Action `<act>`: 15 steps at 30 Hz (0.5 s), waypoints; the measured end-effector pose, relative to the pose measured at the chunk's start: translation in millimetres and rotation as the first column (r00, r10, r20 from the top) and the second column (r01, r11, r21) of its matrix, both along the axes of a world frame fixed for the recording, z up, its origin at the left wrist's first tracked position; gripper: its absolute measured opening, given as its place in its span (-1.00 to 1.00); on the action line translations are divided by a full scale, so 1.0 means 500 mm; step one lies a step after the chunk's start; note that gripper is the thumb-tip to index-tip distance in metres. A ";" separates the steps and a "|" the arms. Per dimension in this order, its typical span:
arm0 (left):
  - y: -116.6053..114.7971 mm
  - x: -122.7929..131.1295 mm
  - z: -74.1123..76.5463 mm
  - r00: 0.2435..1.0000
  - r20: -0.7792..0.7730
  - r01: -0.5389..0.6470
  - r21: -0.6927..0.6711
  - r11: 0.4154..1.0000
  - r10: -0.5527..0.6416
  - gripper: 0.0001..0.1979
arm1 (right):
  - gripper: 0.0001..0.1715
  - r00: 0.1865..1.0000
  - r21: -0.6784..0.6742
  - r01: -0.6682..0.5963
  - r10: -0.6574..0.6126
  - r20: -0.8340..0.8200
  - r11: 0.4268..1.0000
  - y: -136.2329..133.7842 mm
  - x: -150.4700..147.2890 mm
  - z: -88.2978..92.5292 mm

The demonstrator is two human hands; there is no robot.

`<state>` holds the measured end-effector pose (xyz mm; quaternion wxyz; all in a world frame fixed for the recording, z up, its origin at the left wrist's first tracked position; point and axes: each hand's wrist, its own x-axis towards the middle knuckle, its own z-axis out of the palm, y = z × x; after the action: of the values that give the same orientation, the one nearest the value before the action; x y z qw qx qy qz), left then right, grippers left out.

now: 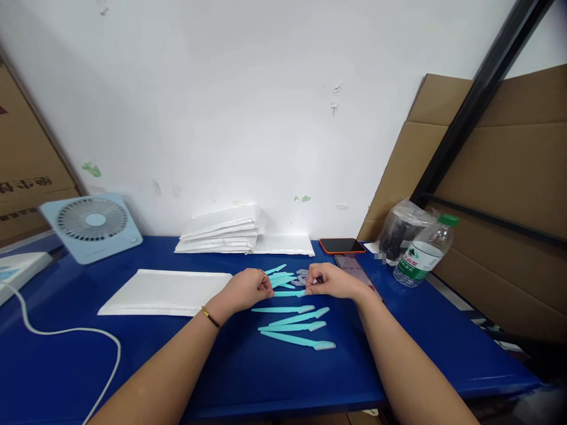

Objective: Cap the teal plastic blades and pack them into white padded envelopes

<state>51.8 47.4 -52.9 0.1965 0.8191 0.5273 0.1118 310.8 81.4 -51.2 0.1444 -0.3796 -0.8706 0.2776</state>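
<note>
So I had both hands on one skinny teal razor (289, 293), stretched sideways just over the blue counter (248, 372) or on it, couldn't really tell which. My left grip (245, 289) was pinched on the plain handle end, and my right grip (330, 280) was pinched at the other end, by the head, with my fingertips covering the very tips. Right behind it was a messy little pile of teal razors (281, 278), overlapping at odd angles, with some clear plastic pieces (302, 275) partly hidden by my right grip. On my side of the held one, four more razors (297, 340) lay roughly sideways with their heads to the right, the middle two bunched close together. A white padded envelope (163, 292) sat flat by my left forearm, and a stack of white envelopes (217, 231) leaned up near the wall. Over on the right I had an orange-edged phone (342, 245), a second phone (353, 267) partly behind my right wrist, and a green-capped water bottle (423, 254) tilted next to a plastic-wrapped bundle (398, 230). Way over left, a light blue fan (95, 219) stood tipped back.
</note>
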 end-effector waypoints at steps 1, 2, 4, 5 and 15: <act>0.002 -0.003 0.000 1.000 -0.016 -0.021 0.029 0.999 0.021 -0.81 | -0.74 0.999 0.008 0.031 -0.031 -0.019 0.999 0.002 0.001 -0.002; 0.005 -0.006 -0.001 0.998 -0.037 -0.046 0.062 0.997 0.049 -0.83 | -0.74 0.997 0.022 0.065 -0.064 -0.038 0.998 0.005 0.003 -0.005; 0.009 -0.013 -0.001 0.990 -0.075 -0.108 0.123 0.986 0.118 -0.85 | -0.74 0.990 0.062 0.135 -0.131 -0.061 0.989 0.013 0.010 -0.009; 0.010 -0.016 0.000 0.985 -0.085 -0.140 0.143 0.980 0.153 -0.85 | -0.74 0.985 0.082 0.167 -0.162 -0.067 0.982 0.017 0.014 -0.011; -0.017 0.007 0.004 0.990 -0.109 0.092 -0.001 0.996 -0.092 -0.79 | -0.70 0.999 0.022 0.036 -0.037 0.025 0.999 0.008 0.010 0.001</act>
<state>55.3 38.9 -50.9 0.1707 0.8478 0.4985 0.0591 315.9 85.2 -50.7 0.1423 -0.3975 -0.8682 0.2608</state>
